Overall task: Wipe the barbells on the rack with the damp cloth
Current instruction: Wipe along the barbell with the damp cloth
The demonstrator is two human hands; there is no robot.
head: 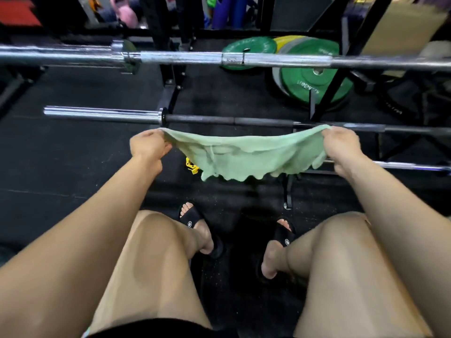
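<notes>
Three barbells lie on the black rack [170, 93], long axes running left to right across the view: the upper barbell [185, 57], the middle barbell [219, 120] with its chrome sleeve pointing left, and the lowest barbell [400, 165], mostly hidden. Just before the middle one hangs the green cloth [244, 154], stretched left to right. The left hand [148, 145] and right hand [341, 145] each grip a top corner, fingers clenched on fabric.

- Your left hand [148, 145] and right hand [341, 145] pinch the green cloth's [246, 154] top corners, stretching it between them.
- It hangs just before the dark barbell [219, 120].
- A silver barbell [183, 57] sits higher.
- Green plates [314, 79] lie behind.
</notes>
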